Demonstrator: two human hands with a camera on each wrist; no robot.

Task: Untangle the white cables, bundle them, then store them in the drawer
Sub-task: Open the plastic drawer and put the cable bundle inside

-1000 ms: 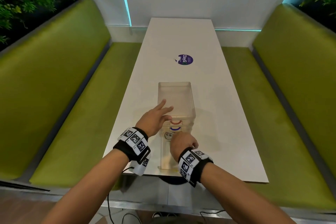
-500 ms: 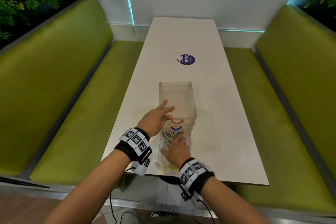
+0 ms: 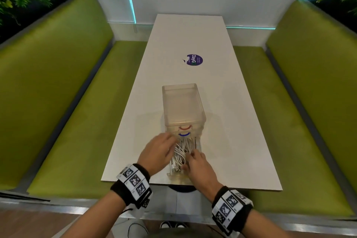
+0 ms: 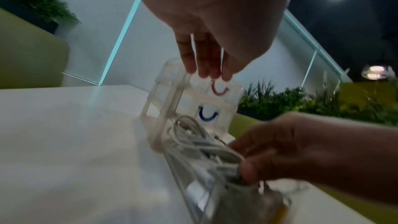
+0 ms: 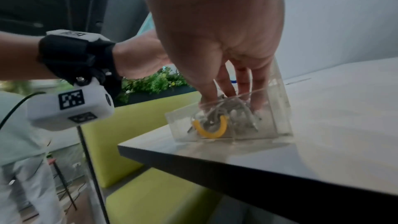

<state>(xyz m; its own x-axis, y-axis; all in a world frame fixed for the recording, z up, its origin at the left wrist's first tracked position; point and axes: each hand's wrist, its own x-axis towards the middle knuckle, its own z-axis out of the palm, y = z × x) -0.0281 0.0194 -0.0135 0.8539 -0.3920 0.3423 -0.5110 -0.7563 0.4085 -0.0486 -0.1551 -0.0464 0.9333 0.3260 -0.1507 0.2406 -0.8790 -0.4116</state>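
The bundle of white cables (image 3: pixel 181 153) lies in the pulled-out clear plastic drawer (image 5: pixel 280 122) on the white worktop (image 3: pixel 231 141), under the right hand (image 3: pixel 201 168) fingers (image 5: pixel 243 83), spread and pressing it, while the left hand (image 3: pixel 157 153) fingers (image 4: pixel 202 64), straight and together, touch the clear cabinet (image 3: pixel 182 106).

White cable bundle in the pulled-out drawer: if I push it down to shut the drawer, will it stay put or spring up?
Probably springs back: the white cables lie in loose, uneven loops, with some rising above the drawer wall. They look floppy and light, so the right hand pressing down should flatten them, though loops may catch on closing.
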